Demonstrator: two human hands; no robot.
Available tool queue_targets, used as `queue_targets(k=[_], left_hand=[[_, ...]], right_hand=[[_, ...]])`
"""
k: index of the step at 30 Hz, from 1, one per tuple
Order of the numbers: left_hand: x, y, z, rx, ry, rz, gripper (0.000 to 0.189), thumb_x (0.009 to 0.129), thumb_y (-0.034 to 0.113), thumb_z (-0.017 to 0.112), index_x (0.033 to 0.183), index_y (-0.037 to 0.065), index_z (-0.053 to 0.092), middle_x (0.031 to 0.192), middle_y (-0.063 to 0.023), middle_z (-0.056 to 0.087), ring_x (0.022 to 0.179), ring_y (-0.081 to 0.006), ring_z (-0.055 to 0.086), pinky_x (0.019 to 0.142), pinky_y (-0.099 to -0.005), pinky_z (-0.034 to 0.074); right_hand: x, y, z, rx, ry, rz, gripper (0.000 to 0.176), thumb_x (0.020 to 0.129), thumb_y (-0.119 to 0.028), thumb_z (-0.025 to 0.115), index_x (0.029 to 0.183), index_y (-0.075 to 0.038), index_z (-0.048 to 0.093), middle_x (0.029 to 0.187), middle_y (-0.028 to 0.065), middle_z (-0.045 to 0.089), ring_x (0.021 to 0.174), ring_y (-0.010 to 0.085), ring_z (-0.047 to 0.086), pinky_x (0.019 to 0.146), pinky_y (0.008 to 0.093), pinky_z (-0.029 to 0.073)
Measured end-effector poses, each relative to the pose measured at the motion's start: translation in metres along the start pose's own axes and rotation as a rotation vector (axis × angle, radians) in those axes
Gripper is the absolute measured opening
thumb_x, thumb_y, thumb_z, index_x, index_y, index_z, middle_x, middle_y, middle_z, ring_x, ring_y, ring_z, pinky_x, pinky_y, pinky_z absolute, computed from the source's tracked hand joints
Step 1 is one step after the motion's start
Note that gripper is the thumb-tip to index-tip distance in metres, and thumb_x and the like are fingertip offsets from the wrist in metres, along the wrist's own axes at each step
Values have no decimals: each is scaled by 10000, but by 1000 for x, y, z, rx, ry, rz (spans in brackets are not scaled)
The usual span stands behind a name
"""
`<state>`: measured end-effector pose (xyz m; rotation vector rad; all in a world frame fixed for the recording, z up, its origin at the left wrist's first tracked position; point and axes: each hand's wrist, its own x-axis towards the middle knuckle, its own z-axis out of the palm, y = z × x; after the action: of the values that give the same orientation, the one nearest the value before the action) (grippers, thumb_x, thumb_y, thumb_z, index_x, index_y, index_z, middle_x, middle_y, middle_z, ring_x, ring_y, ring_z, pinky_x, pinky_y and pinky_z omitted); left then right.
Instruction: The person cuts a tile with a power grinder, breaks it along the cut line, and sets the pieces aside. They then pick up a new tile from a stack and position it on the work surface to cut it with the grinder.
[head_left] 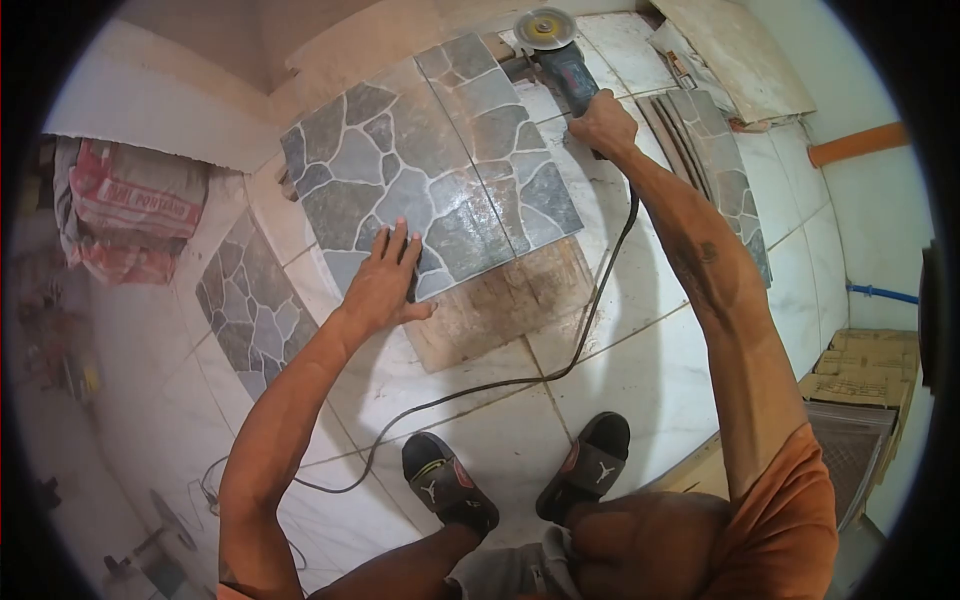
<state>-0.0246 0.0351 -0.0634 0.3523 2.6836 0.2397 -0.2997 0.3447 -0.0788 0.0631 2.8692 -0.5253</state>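
A square tile (pixel 400 150) with a grey stone pattern lies raised over a dusty board (pixel 510 305), and a dark straight line runs across it. My left hand (pixel 382 275) rests on the tile's near edge, fingers spread over the surface and thumb off to the side. Beyond the tile's right side, my right hand (pixel 605 127) is wrapped round the body of an angle grinder (pixel 570 78). The grinder's round disc (pixel 545 29) is at the far end, past the tile's far right corner. From the grinder a dark cord (pixel 480 388) curves back across the floor.
Stacked stone-pattern tiles (pixel 715 150) lean at the right, and another such tile (pixel 255 300) lies at the left. Cement bags (pixel 135 205) are at the far left. Cardboard (pixel 862 360) and an orange pipe (pixel 858 145) are at the right. My sandalled feet are near the cord.
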Motion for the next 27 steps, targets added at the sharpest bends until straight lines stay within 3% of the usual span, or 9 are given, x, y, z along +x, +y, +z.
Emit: queue_targets(k=[14,23,27], left_hand=[[3,2,-3,41,-28,6,1124,701,509,804,1499,-105,305,1585,-355,188,1441,-553,234,1197,-514,284],[1,-1,0,43,-15,36,1129,693,501,818,1499,-102,306,1587,-360,176,1441,-560,227,1195,-517,285],[1,1,-3,36,-29,26,1127,689,493,820,1496,-104,307,1586,-364,172,1438,-566,229,1191,-525,289]], right_hand=[[1,2,29,45,-14,7,656,700,-288,710,1196,110,551,1098,252,695,1010,361,708,871,428,562],[0,12,38,24,-2,-29,810,727,-441,741,1245,134,507,1250,310,586,1128,418,636,952,455,531],[-4,23,37,30,15,-59,788,747,-461,741,1224,130,531,1238,313,584,1110,430,632,956,463,525]])
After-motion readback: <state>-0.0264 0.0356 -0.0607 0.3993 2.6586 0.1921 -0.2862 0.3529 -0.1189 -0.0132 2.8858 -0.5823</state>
